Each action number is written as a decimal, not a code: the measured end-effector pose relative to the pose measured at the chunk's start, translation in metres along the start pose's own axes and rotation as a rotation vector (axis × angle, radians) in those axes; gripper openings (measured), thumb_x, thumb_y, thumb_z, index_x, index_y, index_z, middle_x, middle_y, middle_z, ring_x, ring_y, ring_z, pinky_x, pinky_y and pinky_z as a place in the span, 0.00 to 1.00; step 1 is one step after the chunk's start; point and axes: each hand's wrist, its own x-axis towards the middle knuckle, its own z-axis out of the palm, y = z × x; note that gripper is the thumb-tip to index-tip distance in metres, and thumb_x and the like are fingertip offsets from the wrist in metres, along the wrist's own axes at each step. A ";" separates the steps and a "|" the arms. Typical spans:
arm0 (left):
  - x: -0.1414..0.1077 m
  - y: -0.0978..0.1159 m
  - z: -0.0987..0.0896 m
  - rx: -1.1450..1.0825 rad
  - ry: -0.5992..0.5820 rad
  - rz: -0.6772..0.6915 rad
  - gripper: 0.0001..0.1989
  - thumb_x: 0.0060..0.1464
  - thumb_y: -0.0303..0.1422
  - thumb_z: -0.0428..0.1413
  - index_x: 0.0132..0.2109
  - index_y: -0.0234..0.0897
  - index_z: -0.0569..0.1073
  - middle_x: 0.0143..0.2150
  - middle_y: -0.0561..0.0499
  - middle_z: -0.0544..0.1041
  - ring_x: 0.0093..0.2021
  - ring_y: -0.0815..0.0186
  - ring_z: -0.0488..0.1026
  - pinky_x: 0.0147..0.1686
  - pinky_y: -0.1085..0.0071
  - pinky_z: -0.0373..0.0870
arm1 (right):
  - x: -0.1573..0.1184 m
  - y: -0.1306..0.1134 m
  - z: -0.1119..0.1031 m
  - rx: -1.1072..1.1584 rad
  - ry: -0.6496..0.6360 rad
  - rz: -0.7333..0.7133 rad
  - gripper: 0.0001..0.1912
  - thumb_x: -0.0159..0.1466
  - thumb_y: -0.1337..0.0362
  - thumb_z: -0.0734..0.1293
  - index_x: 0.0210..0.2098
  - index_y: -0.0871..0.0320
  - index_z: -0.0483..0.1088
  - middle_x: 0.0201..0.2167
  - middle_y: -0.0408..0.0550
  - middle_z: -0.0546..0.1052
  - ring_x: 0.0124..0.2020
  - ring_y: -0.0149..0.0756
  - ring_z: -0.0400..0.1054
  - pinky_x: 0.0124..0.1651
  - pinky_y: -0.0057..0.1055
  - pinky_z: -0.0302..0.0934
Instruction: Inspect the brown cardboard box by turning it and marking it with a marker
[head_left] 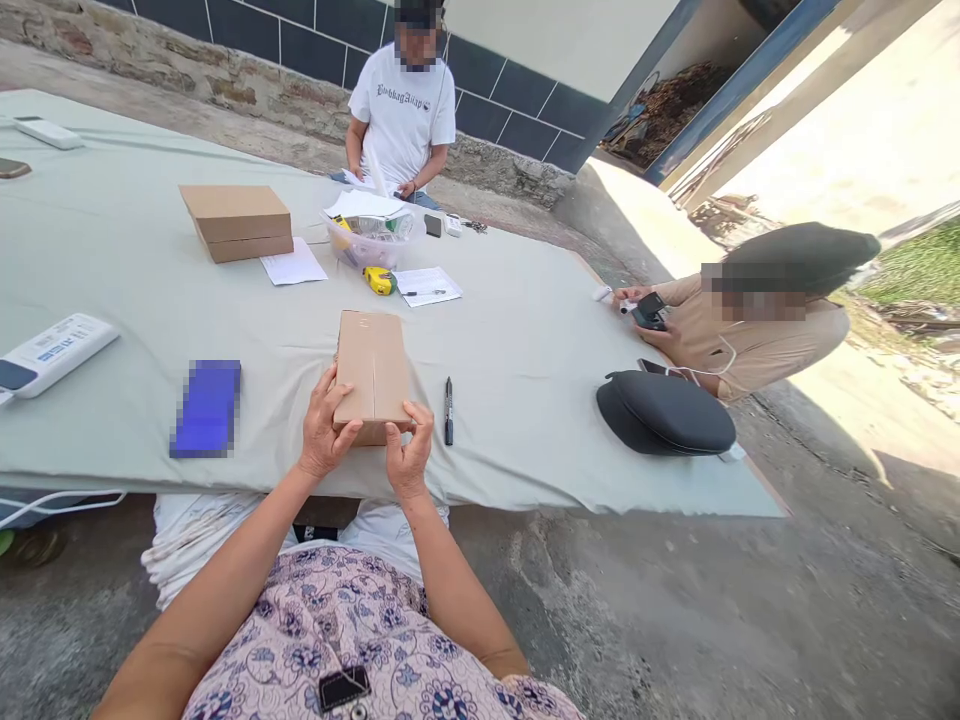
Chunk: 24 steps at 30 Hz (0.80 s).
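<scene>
Surface: pale grey-green cloth-covered surface [517, 400] outdoors, above a rough concrete floor [637, 600], with a stone-and-dark-tile wall [510, 120] behind.
Left hand [322, 430]: fingers [324, 395] curled against the near left side of a flat tan cardboard box [373, 375].
Right hand [409, 450]: fingers [417, 425] clamped on that box's near right corner, opposite the left hand.
Box: lying flat on the surface's near edge, between both hands.
Beside it: black marker pen [448, 412] to the right; blurred blue rectangular object [208, 408] to the left.
Farther on: clear plastic tub [367, 245], yellow tape measure [380, 281], larger tan cardboard box [236, 222].
Nearby: person in a white T-shirt [401, 115] across the surface; person in a beige top [750, 340] holding a black device [649, 312].
</scene>
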 end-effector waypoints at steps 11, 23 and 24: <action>-0.018 -0.006 -0.004 0.033 -0.066 -0.023 0.31 0.69 0.47 0.50 0.73 0.42 0.55 0.73 0.31 0.62 0.73 0.47 0.63 0.66 0.47 0.68 | -0.007 0.009 0.000 0.070 -0.024 0.050 0.16 0.75 0.59 0.56 0.60 0.50 0.64 0.52 0.55 0.73 0.56 0.40 0.70 0.49 0.38 0.71; -0.010 -0.010 -0.026 0.079 -0.150 0.035 0.35 0.64 0.43 0.60 0.72 0.45 0.57 0.70 0.33 0.67 0.70 0.48 0.68 0.63 0.51 0.73 | -0.039 0.024 -0.011 0.023 -0.317 0.355 0.13 0.69 0.64 0.62 0.50 0.56 0.73 0.38 0.49 0.77 0.37 0.38 0.72 0.43 0.36 0.70; -0.009 -0.010 -0.027 0.081 -0.153 0.035 0.35 0.64 0.44 0.60 0.72 0.45 0.57 0.70 0.32 0.67 0.70 0.48 0.68 0.63 0.50 0.73 | -0.039 0.023 -0.011 0.022 -0.324 0.380 0.12 0.68 0.64 0.61 0.49 0.56 0.73 0.38 0.49 0.77 0.37 0.38 0.72 0.44 0.36 0.70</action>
